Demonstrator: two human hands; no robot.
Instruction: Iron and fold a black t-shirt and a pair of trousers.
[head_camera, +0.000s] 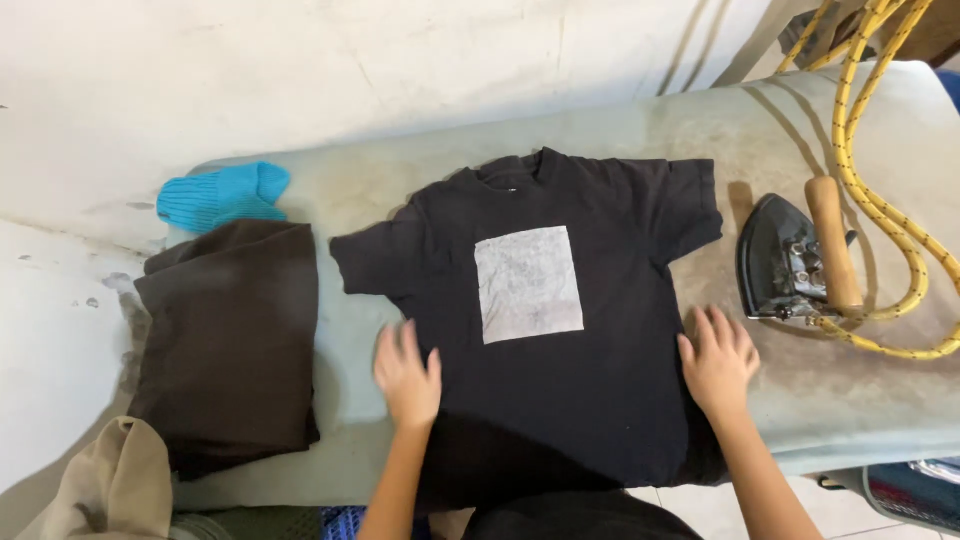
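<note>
A black T-shirt (560, 380) with a pale grey square print lies flat, front up, on a stained ironing board (800, 150). My left hand (407, 375) rests flat on the shirt's left side edge, fingers spread and slightly blurred. My right hand (718, 358) lies flat on the shirt's right side edge, fingers apart. Neither hand holds anything. The shirt's hem hangs over the near edge of the board.
A black iron (785, 260) with a wooden handle stands on the board right of the shirt, its yellow cord (890, 215) looping behind. A folded dark brown garment (230, 340), a turquoise knit piece (222, 195) and a tan cloth (115, 485) lie at the left.
</note>
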